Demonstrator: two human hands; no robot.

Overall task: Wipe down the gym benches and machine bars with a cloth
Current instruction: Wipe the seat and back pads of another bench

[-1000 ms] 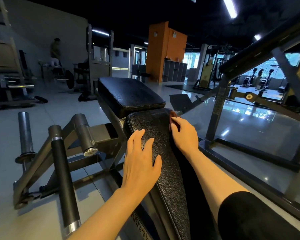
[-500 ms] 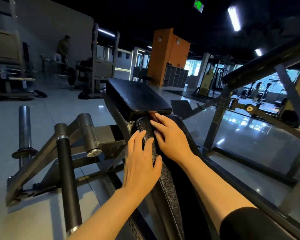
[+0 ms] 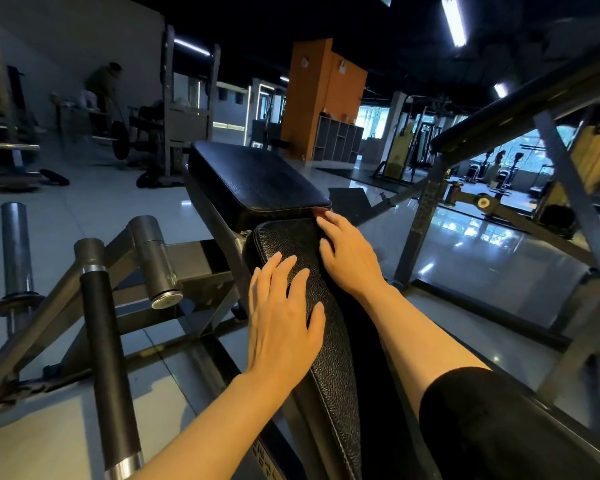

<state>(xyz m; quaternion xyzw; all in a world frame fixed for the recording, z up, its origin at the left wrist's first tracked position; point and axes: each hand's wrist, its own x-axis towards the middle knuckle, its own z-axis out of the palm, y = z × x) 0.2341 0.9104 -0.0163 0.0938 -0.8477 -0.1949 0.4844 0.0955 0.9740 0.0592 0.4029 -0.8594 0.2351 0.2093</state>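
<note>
The sloping black pad (image 3: 329,341) of a gym bench is being pressed by both hands. The left hand (image 3: 281,327) is being laid flat on the pad's left edge, its fingers (image 3: 293,275) straight and slightly spread, holding nothing. The right hand (image 3: 349,258) is being held farther up, at the pad's top end, just below the flat black seat pad (image 3: 253,181). Its fingers (image 3: 329,223) are being kept fairly straight over something reddish (image 3: 321,211), of which only a sliver is being shown beyond the fingertips at the gap between the two pads; whether this is the cloth cannot be told, nor whether it is being gripped or merely pressed. A black sleeve (image 3: 492,420) is being worn on the right upper arm. To the left of the bench, a black-gripped handle bar (image 3: 106,351) and steel weight pegs (image 3: 16,244) are being carried by a grey machine frame (image 3: 49,320) on the pale tiled floor (image 3: 84,209).
</note>
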